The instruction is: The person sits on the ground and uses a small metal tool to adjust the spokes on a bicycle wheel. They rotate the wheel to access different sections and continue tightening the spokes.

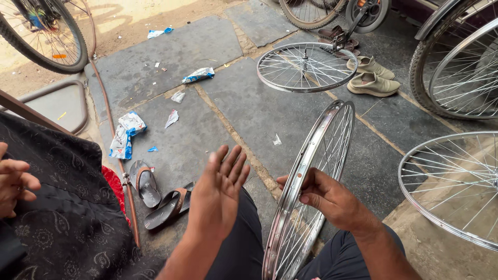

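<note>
On the far left sits another person in dark patterned cloth (pixel 62 207), beside worn sandals (pixel 155 194) on grey stone slabs (pixel 249 114). Next, the left hand (pixel 220 189) hovers flat, fingers together, touching nothing. Rightward, the right hand (pixel 327 199) pinches the upright shiny spoked wheel rim (pixel 311 181); another wheel (pixel 454 186) lies beyond.
</note>
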